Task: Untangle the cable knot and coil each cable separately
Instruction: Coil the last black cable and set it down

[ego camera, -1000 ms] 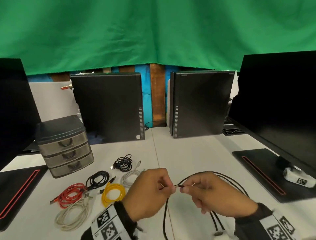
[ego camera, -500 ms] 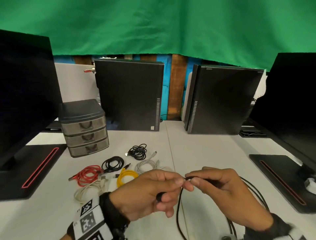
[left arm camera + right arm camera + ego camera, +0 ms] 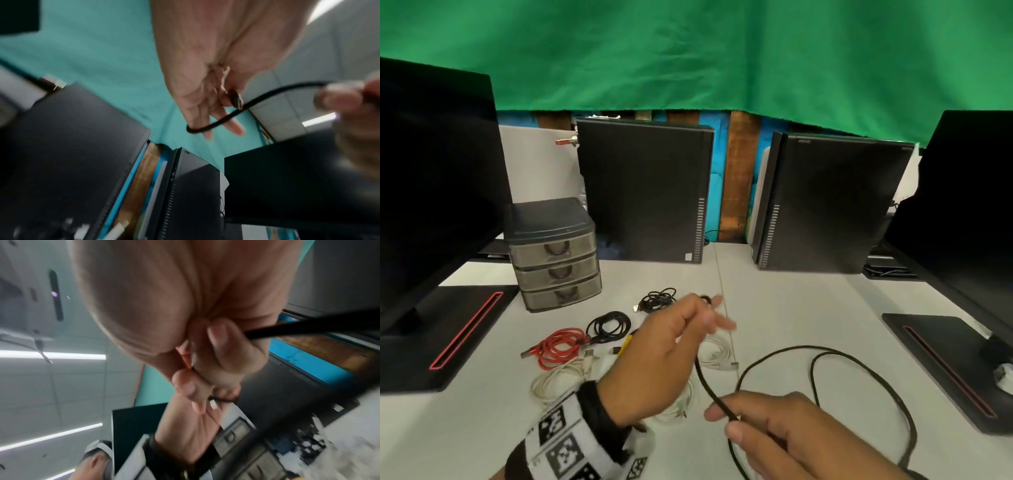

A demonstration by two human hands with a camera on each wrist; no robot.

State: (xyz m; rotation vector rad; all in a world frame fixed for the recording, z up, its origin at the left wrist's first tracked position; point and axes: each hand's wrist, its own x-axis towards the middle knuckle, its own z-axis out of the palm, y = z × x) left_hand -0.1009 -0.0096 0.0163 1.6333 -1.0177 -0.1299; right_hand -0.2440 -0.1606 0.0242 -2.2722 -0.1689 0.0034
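Observation:
A long black cable (image 3: 859, 371) lies in loose loops on the white table (image 3: 791, 301) to the right. My left hand (image 3: 702, 310) is raised over the middle of the table and pinches the cable's plug end (image 3: 236, 99), with its other fingers spread. From there the cable runs down to my right hand (image 3: 726, 419), which pinches it between thumb and forefinger near the front edge. The right wrist view shows that pinch on the black cable (image 3: 287, 329) close up. About a hand's length of cable spans between my two hands.
Coiled cables lie left of my hands: red (image 3: 558, 346), two black (image 3: 609, 325) (image 3: 657, 299), white (image 3: 717, 353) and beige (image 3: 558, 380). A grey drawer unit (image 3: 554, 253) stands at the left. Two computer towers (image 3: 647, 192) line the back. Monitor bases (image 3: 945, 363) flank both sides.
My hands were together at the cable end and have parted. The left hand lifted away and forward with the plug. The right hand slid back along the cable toward me.

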